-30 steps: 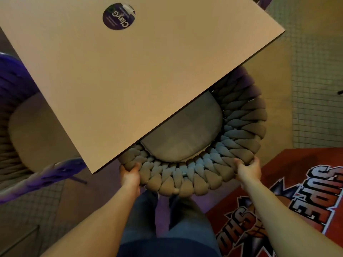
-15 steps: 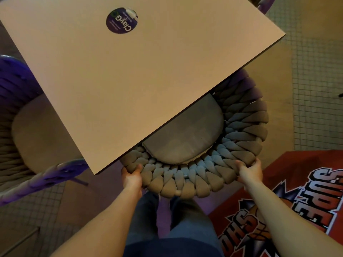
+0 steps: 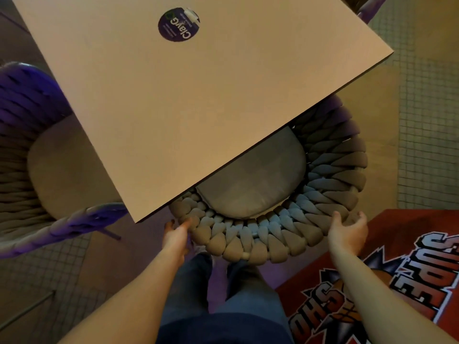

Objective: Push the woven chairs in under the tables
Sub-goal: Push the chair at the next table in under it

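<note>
The woven chair (image 3: 293,209) sits with its grey seat cushion (image 3: 255,180) partly under the near edge of the table (image 3: 198,108). The left hand (image 3: 177,235) lies flat against the braided back at its left, fingers straight, apparently gripping nothing. The right hand (image 3: 347,232) hovers open just beside the back's right side, holding nothing.

Chair seat (image 3: 258,180) half under table (image 3: 198,108)
</note>
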Tool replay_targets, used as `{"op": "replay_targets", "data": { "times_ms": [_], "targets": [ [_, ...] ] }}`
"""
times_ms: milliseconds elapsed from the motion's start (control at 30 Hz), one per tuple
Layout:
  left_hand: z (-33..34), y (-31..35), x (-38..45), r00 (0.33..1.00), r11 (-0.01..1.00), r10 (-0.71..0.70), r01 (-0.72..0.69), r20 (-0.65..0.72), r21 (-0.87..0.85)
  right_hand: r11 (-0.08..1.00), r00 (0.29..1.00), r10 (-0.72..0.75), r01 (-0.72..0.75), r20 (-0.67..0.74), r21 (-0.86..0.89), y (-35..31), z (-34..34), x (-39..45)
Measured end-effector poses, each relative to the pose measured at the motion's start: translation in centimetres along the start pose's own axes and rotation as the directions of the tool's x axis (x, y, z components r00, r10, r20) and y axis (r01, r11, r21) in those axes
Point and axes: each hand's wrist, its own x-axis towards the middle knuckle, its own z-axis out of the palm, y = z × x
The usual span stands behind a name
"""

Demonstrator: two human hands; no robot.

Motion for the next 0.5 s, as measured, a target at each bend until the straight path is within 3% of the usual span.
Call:
{"op": "replay_targets", "data": {
  "times_ms": [100, 233, 367, 433, 500],
  "targets": [
    [-4.1, -0.3, -0.3, 0.997, 0.999, -0.038, 0.039, -0.065, 0.007, 0.967, 0.966, -0.252, 0.253, -0.062, 0.011, -1.3, 0.9, -3.9],
    [-10.3, -0.3, -0.4, 0.995, 0.992, -0.053, 0.043, -0.083, -0.12, 0.939, 0.91, -0.343, 0.335, 0.234, 0.077, -2.8, 5.3, -11.1],
    [-16.5, 0.1, 0.4, 0.997, 0.965, -0.046, 0.03, -0.058, -0.261, 0.953, 0.705, -0.261, 0.298, 0.659, 0.059, -3.7, 12.0, -20.3],
    [-20.3, -0.1, 1.0, 0.998, 0.947, -0.028, 0.01, -0.051, -0.322, 0.939, 0.583, -0.231, 0.342, 0.779, 0.023, -3.5, 15.6, -25.8],
    [-24.6, -0.3, 1.4, 0.999, 0.937, -0.012, -0.001, -0.036, -0.349, 0.91, 0.508, -0.231, 0.415, 0.83, -0.002, -2.5, 19.1, -31.2]
  ]
}}
